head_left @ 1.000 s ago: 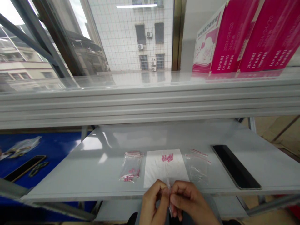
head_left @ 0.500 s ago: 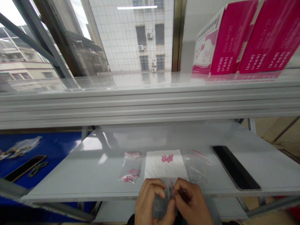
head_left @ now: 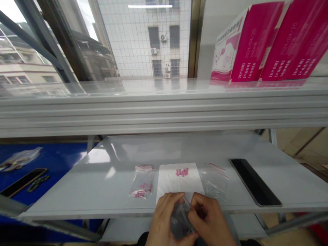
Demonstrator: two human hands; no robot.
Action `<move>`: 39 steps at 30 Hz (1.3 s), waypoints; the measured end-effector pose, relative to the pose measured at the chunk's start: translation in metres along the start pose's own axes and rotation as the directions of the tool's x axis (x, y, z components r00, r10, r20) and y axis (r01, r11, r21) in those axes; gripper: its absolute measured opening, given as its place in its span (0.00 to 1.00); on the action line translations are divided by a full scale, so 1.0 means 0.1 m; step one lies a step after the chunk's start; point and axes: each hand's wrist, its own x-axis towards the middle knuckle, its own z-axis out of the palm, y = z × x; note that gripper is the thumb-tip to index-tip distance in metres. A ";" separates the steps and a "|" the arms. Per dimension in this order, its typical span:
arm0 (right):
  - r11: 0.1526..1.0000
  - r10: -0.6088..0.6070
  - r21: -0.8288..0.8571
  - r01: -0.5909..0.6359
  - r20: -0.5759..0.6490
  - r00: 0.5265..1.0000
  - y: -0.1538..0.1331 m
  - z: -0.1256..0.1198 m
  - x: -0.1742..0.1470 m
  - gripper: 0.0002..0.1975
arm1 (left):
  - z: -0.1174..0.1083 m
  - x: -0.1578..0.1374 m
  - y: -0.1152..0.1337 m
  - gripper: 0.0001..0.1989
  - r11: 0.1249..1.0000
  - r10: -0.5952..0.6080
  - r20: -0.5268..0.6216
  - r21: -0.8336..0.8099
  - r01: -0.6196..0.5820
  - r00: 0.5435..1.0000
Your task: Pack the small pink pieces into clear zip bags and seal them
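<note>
In the head view, the left hand and right hand, both closed, pinch a small clear bag at the near edge of the bench, behind which lie a white sheet bearing pink beads and a bead-filled bag.

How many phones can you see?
2: one black phone lies on the white table at right; another phone lies on the blue table at left. More may be hidden.
</note>
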 end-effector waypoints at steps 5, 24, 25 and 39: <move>1.000 -0.015 -0.023 0.015 0.025 1.000 -0.03 -0.01 0.01 0.07 | 0.05 0.01 0.09 0.22 0.970 -0.192 -0.069 -0.166 0.179 0.979; 0.987 -0.137 -0.090 0.133 -0.037 0.990 0.08 -0.10 0.16 0.18 | -0.02 0.00 0.02 0.14 0.944 -0.222 -0.106 -0.271 0.187 0.969; 0.977 -0.163 -0.151 0.153 -0.055 0.985 0.11 -0.09 0.23 0.15 | -0.01 0.00 0.01 0.14 0.952 -0.215 -0.129 -0.248 0.179 0.968; 0.700 -0.303 -0.674 0.234 0.016 0.953 0.16 0.14 1.11 0.12 | 0.17 -0.04 -0.15 0.13 0.981 -0.144 -0.238 0.092 0.170 0.961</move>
